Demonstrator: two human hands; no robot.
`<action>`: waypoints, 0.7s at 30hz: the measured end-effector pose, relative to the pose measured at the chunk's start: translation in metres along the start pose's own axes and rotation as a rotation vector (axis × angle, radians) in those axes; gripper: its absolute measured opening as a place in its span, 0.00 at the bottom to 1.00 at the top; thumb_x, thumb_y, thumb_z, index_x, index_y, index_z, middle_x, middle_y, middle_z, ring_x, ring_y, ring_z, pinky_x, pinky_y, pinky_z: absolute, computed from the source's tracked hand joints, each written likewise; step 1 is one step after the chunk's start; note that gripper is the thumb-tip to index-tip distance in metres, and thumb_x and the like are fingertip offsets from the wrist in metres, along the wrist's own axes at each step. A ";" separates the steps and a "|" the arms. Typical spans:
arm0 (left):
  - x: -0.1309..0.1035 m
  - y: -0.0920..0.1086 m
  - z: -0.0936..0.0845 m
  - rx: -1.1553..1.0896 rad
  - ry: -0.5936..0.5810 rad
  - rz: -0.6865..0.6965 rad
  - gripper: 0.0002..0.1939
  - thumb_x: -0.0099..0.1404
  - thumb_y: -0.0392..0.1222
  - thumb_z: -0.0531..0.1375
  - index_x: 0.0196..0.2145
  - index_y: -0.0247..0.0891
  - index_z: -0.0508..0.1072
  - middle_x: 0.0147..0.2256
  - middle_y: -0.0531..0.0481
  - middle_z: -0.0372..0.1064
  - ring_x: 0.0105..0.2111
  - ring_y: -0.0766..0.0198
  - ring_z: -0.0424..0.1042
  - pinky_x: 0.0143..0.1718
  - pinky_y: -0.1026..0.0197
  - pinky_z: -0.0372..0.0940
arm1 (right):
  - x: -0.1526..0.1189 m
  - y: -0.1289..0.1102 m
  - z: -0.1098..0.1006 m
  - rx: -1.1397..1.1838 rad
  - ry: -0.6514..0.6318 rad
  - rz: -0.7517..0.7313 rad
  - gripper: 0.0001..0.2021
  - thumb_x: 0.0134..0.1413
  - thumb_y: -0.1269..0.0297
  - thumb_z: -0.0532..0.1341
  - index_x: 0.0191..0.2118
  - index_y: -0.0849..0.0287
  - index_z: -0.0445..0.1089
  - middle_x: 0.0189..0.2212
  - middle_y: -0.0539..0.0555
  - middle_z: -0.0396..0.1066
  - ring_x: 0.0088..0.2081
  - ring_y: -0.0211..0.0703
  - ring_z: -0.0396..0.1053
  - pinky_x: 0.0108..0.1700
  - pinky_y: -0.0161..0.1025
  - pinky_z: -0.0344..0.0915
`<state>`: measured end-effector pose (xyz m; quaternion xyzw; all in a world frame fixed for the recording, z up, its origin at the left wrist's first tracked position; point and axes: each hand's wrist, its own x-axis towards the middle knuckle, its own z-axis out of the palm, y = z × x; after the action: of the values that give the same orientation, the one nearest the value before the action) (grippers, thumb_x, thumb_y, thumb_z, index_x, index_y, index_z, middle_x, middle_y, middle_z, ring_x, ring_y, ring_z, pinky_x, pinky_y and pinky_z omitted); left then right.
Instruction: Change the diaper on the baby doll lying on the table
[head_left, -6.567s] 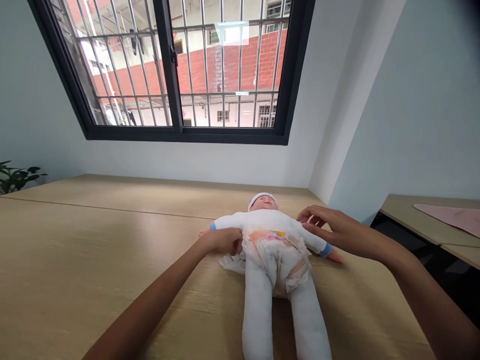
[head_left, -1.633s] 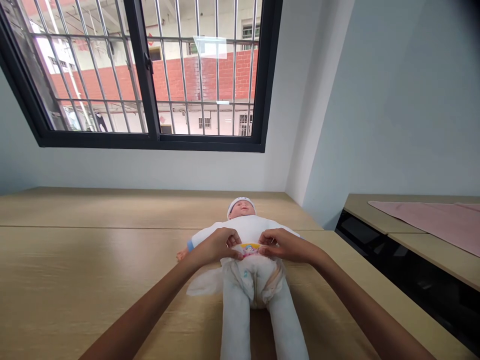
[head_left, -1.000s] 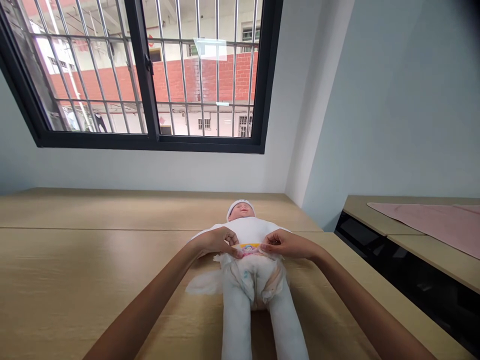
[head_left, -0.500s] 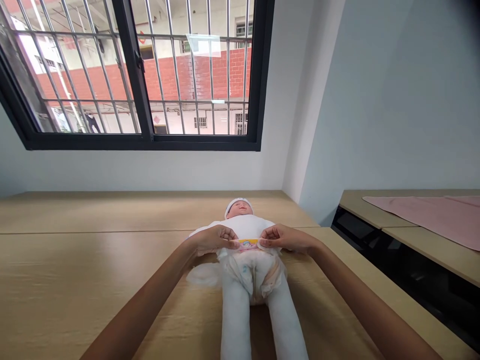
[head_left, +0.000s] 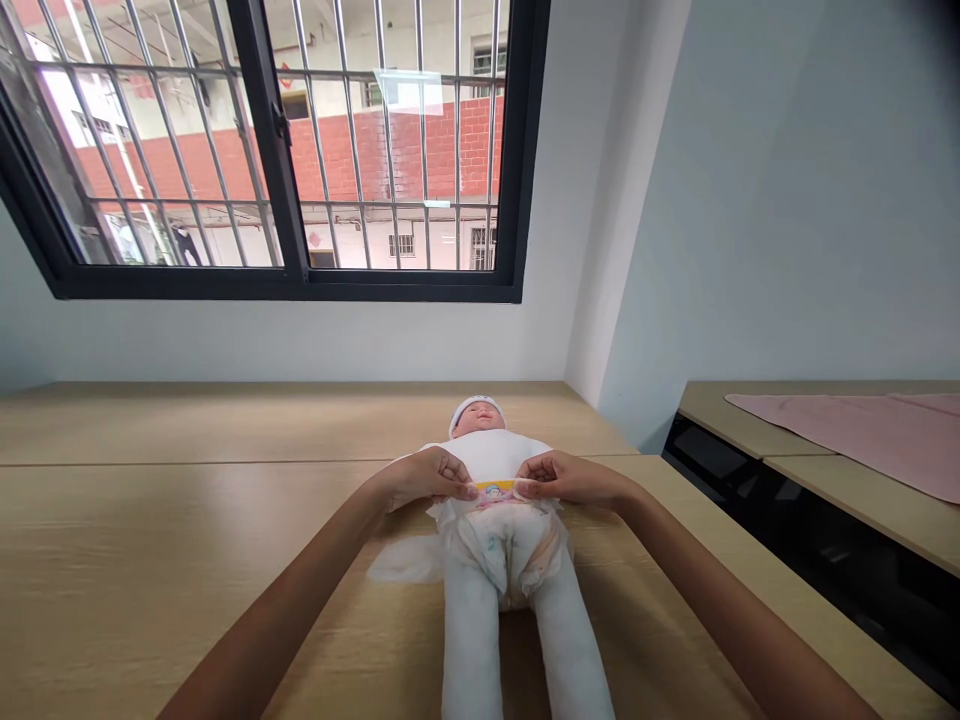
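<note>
A baby doll (head_left: 491, 455) in a white cap and white top lies on its back on the wooden table, its legs stretched toward me. Between its legs and over its belly sits a white diaper (head_left: 510, 535) with a yellow and pink printed front band. My left hand (head_left: 431, 475) pinches the band's left end at the waist. At the opposite end, my right hand (head_left: 559, 475) pinches the band in the same way. A thin white flap of the diaper spreads on the table by the doll's hip, left of its leg. Both thumbs lie on top of the band.
The pale wooden table (head_left: 187, 560) reaches to the wall below a barred window (head_left: 292, 285). To the right, a second table (head_left: 847, 480) with a dark open side carries a pink cloth (head_left: 862, 430).
Both hands have shifted very slightly left, still pinching the diaper's band. The flap at the left has moved a little outward. The doll stays in place.
</note>
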<state>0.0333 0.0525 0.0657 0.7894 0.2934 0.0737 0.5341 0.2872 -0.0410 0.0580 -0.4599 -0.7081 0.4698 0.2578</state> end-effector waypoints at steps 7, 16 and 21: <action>0.005 -0.002 0.008 -0.097 0.086 0.035 0.21 0.49 0.56 0.69 0.32 0.35 0.75 0.24 0.55 0.63 0.23 0.71 0.57 0.24 0.66 0.50 | -0.001 0.006 -0.003 0.044 0.018 0.090 0.25 0.49 0.40 0.63 0.33 0.62 0.68 0.29 0.50 0.63 0.30 0.36 0.55 0.30 0.33 0.49; 0.005 -0.006 0.004 -0.072 0.123 0.057 0.22 0.50 0.57 0.68 0.32 0.36 0.73 0.27 0.54 0.63 0.25 0.71 0.58 0.26 0.66 0.52 | -0.001 0.008 -0.007 -0.003 0.088 0.065 0.25 0.47 0.41 0.65 0.36 0.62 0.70 0.34 0.53 0.66 0.34 0.38 0.59 0.33 0.34 0.53; 0.001 -0.003 -0.002 -0.064 0.044 0.038 0.24 0.52 0.61 0.66 0.27 0.35 0.68 0.24 0.57 0.56 0.24 0.72 0.54 0.25 0.66 0.50 | 0.000 0.016 -0.012 -0.033 0.096 0.089 0.25 0.49 0.39 0.63 0.35 0.61 0.68 0.30 0.50 0.63 0.30 0.35 0.55 0.31 0.34 0.50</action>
<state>0.0324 0.0549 0.0639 0.7755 0.2874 0.1106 0.5512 0.3032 -0.0342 0.0487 -0.5169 -0.6816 0.4464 0.2626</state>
